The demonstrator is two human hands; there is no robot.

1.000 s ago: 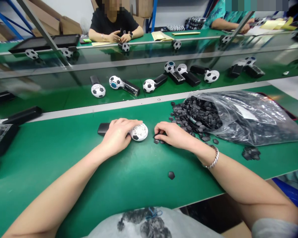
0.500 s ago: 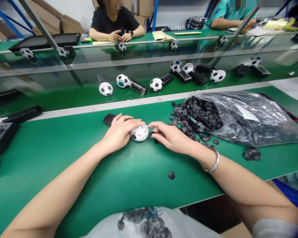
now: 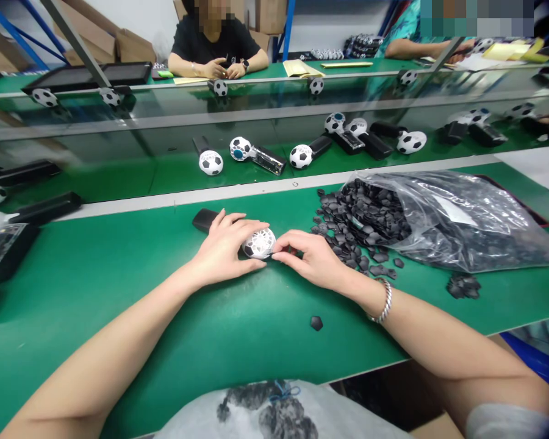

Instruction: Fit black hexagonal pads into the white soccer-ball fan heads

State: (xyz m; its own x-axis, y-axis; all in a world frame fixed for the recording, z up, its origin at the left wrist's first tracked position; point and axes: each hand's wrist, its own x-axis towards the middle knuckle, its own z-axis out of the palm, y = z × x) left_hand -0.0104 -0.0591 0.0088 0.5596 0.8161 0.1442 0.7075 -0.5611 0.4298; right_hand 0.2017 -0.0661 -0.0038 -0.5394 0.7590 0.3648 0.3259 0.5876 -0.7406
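Note:
My left hand (image 3: 226, 247) is wrapped over a soccer-ball-shaped device (image 3: 260, 242) with a white, openwork ball end and a black handle (image 3: 202, 220) that sticks out behind my fingers. It lies on the green tabletop. Thumb and index finger of my right hand (image 3: 308, 256) pinch a small black piece at the ball's right side; the fingertips mostly hide it. A single black pentagon piece (image 3: 316, 323) lies nearer to me. Right of my hands, many black pentagon pieces (image 3: 370, 210) spill from a clear plastic bag (image 3: 480, 219).
Beyond the pale ledge (image 3: 219, 189), a green conveyor belt (image 3: 165, 164) carries several ball-ended devices. More devices (image 3: 22, 231) lie at the left edge. A small pile of black pieces (image 3: 463, 285) sits below the bag. Two people sit across the line.
My right hand has moved left, bringing the pinched piece against the ball. My left thumb has shifted forward along the ball's near side. Devices on the belt have moved right.

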